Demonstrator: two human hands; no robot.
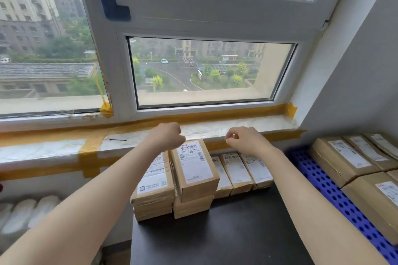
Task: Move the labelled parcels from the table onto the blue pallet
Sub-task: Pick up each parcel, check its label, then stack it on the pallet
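**boxfan22:** ok so what's going on here? Nearest the camera there's just the black table (pixel 226 232), with both forearms reaching out over it.

**palletpete:** yeah, and below and between the hands the labelled parcels (pixel 195 170) are sitting in short stacks on that table, with a row of flatter parcels (pixel 237 171) lying under the right wrist. The left hand (pixel 167 139) is hovering at the far end of the tallest stack, fingers curled in, gripping nothing as far as I can tell. Can't say if it's touching the box. The right hand (pixel 244 139) is hanging loosely curled too, holding nothing, well apart from the left.

**boxfan22:** so between trips?

**palletpete:** looking that way. The blue pallet (pixel 327 191) off to the right of the right arm is already carrying several parcels (pixel 342 160), so I'm guessing it's partway done and they're reaching for the next pick. Next move is probably calling for both hands to drop and clamp the top box's sides, then swing it right. Beyond the hands it's just the taped windowsill (pixel 215 127).
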